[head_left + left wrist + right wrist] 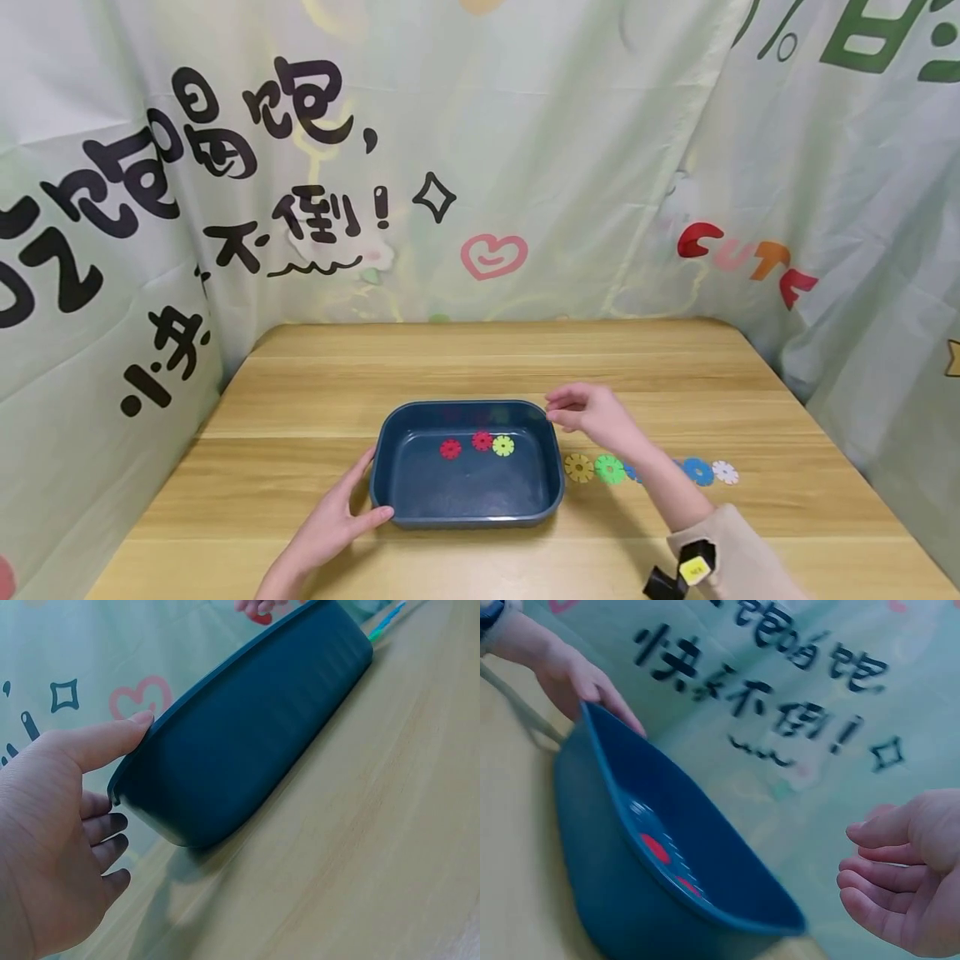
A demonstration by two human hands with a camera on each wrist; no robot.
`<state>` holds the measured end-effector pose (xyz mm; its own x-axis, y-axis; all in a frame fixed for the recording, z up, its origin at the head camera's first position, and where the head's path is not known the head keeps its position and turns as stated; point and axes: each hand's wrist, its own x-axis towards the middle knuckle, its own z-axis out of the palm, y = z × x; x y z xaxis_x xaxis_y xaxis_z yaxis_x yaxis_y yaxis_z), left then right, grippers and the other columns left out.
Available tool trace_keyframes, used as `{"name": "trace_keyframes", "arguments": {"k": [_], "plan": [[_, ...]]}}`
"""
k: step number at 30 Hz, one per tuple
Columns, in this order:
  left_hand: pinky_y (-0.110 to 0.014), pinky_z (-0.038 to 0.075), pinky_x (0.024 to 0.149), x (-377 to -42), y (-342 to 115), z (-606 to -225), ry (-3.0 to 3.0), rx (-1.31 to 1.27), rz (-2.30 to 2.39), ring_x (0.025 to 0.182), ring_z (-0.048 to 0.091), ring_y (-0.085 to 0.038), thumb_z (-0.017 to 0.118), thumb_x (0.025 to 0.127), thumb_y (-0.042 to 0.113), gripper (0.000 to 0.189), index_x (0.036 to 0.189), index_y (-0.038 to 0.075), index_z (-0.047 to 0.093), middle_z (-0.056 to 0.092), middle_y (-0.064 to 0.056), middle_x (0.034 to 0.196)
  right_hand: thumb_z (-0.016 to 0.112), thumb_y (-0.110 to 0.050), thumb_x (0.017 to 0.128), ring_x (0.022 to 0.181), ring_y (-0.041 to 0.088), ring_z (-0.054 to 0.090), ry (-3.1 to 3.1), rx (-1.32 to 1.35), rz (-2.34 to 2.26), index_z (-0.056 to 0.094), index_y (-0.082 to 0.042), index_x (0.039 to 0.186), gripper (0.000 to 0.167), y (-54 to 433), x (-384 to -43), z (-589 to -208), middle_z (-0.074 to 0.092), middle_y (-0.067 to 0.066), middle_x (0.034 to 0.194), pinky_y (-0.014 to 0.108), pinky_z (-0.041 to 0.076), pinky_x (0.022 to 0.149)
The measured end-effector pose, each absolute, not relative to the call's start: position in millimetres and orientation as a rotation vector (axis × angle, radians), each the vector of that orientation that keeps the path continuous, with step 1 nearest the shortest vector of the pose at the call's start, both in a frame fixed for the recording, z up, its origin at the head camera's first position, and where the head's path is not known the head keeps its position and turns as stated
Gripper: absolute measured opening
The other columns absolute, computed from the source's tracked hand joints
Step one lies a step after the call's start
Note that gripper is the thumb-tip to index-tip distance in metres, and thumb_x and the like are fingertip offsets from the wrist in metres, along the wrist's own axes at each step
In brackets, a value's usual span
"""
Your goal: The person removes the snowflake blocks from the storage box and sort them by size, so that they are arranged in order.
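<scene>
A dark blue plastic bin (465, 492) stands on the table. On its floor lie two red notched discs (450, 449) and a yellow-green notched disc (503, 446). My left hand (335, 515) holds the bin's near left corner, thumb on the rim and fingers along the left side. At the far right corner, my right hand (592, 414) hovers by the rim with loosely bent fingers. In the right wrist view, nothing shows between the right thumb and fingers (885, 900).
Right of the bin runs a row of notched discs: a tan disc (578, 467), a green disc (609, 468), blue discs (698, 472) and a white disc (725, 472). My right forearm covers part of it. Printed curtains (570, 167) hang behind the wooden table (330, 367).
</scene>
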<state>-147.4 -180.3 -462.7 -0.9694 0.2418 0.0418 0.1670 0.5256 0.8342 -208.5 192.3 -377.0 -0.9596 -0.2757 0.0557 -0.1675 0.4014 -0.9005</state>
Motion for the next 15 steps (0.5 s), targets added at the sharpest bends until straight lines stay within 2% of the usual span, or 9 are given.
{"name": "trace_keyframes", "arguments": {"k": [7, 15], "plan": [[-0.066, 0.021, 0.100, -148.4, -180.4, -463.7, 2.662, 0.356, 1.461, 0.133, 0.024, -0.043, 0.073, 0.080, 0.028, 0.084, 0.146, 0.008, 0.026, 0.027, -0.020, 0.148, 0.066, -0.002, 0.083, 0.085, 0.024, 0.063, 2.511, -0.416, -1.535, 0.057, 0.012, 0.112, 0.034, 151.7, -217.2, -396.5, 0.064, 0.022, 0.100, 0.033, 0.054, 0.072], [-0.066, 0.020, 0.100, -148.1, -179.7, -463.0, 2.659, 0.343, 1.459, 0.133, 0.023, -0.043, 0.073, 0.079, 0.028, 0.085, 0.146, 0.008, 0.025, 0.027, -0.021, 0.147, 0.070, -0.001, 0.078, 0.089, 0.026, 0.062, 2.640, -0.430, -1.295, 0.060, 0.010, 0.109, 0.034, 127.6, -226.0, -413.3, 0.065, 0.018, 0.097, 0.036, 0.052, 0.077]]}}
